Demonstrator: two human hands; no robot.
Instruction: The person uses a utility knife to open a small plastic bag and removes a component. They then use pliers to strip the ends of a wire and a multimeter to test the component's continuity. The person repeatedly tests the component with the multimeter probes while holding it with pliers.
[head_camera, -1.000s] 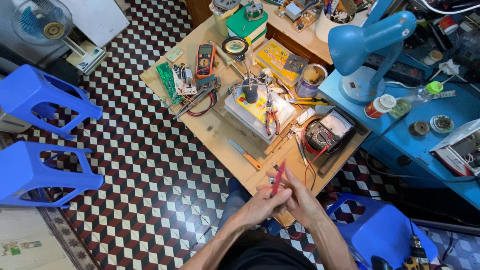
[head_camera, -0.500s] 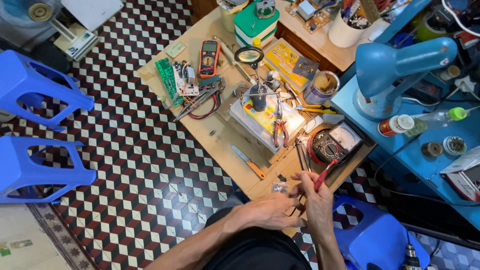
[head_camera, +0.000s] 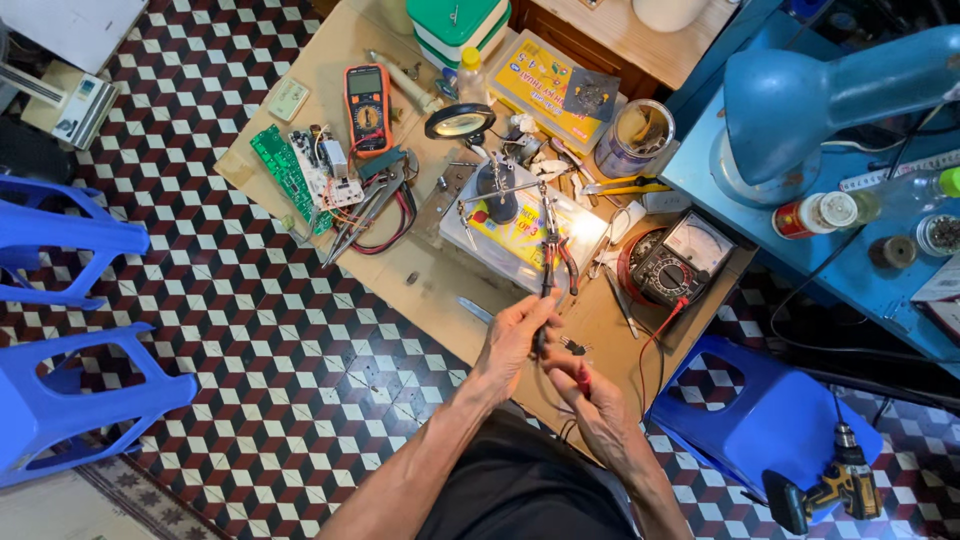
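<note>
I see left hand (head_camera: 518, 335) now raised over near bench (head_camera: 430, 275) edge, fingers pinching dark probe-like tool, tip toward yellow-labelled box (head_camera: 520, 232). Half second earlier, both hands sat low together. Right hand (head_camera: 590, 395) near, fingers closed on red-handled tool (head_camera: 583, 380). Work shifts from fiddling to probing, I judge.

The small dark part (head_camera: 541, 338) pinched in the left hand (head_camera: 515, 340) is mostly covered by the fingers, and its kind is too small to tell. The thin red-handled tool (head_camera: 582, 380) in the right hand (head_camera: 590, 405) shows only a short piece; its tip is hidden. The big blue plastic desk lamp (head_camera: 820, 100) and the white round container (head_camera: 670, 12) are cut by the picture's edge. The small loose parts (head_camera: 572, 346) between the hands stay unclear.
</note>
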